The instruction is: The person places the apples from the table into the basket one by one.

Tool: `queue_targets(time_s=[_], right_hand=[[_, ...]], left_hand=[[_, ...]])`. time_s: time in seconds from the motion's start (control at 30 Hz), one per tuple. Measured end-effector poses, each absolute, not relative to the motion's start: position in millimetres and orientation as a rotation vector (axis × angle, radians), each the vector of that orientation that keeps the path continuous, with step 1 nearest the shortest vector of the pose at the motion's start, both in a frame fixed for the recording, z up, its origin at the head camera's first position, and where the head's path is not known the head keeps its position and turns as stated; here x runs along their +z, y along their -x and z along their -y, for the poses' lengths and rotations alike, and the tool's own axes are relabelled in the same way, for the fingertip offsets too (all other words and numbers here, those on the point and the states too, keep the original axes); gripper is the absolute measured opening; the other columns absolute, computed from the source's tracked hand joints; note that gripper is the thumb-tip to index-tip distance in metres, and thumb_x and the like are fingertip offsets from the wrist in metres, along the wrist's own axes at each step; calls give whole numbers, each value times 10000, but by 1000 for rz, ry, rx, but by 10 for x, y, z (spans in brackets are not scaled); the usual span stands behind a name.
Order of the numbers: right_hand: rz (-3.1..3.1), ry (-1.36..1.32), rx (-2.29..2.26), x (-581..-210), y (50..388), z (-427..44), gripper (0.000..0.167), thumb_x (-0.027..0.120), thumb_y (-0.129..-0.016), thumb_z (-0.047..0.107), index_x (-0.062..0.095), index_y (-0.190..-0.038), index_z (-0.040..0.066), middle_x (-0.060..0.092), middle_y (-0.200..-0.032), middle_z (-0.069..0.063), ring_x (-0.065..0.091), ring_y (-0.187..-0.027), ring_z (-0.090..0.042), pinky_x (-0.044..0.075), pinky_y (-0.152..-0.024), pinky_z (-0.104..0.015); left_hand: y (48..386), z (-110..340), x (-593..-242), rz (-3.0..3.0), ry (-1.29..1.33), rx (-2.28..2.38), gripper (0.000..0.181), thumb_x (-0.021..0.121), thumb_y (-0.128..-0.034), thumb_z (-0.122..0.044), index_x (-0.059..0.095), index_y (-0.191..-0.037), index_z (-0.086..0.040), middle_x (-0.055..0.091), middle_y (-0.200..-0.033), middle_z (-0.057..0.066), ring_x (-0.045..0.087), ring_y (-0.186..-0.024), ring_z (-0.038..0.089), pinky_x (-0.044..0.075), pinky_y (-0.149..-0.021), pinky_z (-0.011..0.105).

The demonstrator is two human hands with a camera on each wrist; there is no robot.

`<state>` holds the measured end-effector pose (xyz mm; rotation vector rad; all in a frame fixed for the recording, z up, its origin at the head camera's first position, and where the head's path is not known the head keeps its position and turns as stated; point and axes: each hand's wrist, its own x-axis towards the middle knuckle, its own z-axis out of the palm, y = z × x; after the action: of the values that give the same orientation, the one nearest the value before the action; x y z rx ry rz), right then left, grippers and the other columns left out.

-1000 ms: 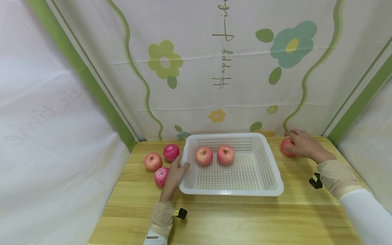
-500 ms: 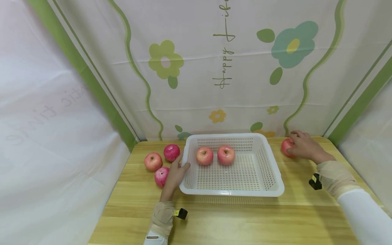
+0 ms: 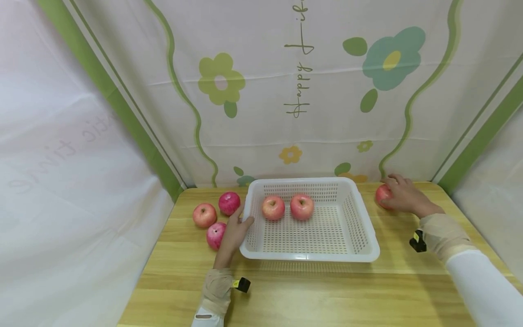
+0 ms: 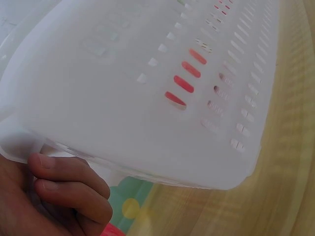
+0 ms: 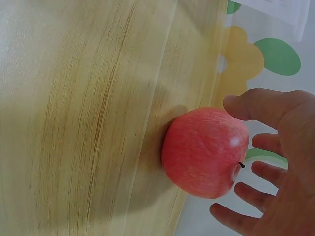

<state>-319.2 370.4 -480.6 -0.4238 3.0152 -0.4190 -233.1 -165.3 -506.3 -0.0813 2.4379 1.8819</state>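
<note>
In the head view, my left hand (image 3: 234, 234) holds the left rim of a white perforated plastic basket (image 3: 302, 257). Its fingers (image 4: 71, 182) curl under that rim in the left wrist view. Two red-yellow apples, a left one (image 3: 273, 208) and a right one (image 3: 302, 207), sit side by side inside the basket. On the table's right, my right hand (image 3: 406, 195) is over a red apple (image 3: 383, 196). From the right wrist, the fingers look spread around the apple's stem end, with the thumb close to its side; whether they touch is unclear.
Left of the basket lie a pale red apple (image 3: 204, 215) and two deep pink fruits, one at the back (image 3: 229, 203) and one nearer (image 3: 215, 235), partly behind my left wrist. The wooden table (image 3: 310, 299) ends at a printed curtain (image 3: 261, 131).
My right forearm and wrist have shifted slightly left, while the hand stays at the red apple. The left hand, basket and other fruit keep their places.
</note>
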Motion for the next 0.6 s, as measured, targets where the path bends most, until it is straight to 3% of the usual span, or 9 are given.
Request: queue_targets(time_s=[0.6], right_hand=[[-2992,398,-481,-4883,3210,-3726,786,736,-940,282,399,-1507,-146,293,-1502,-478,319,-1309,-722,418,-969,-858]], left_hand=[[2329,1650,-5065,-2458,80,1874,673,588,-1046,-186,358,-1678,-203,679,-1323,318,753,-1075,468,673,-766,499]])
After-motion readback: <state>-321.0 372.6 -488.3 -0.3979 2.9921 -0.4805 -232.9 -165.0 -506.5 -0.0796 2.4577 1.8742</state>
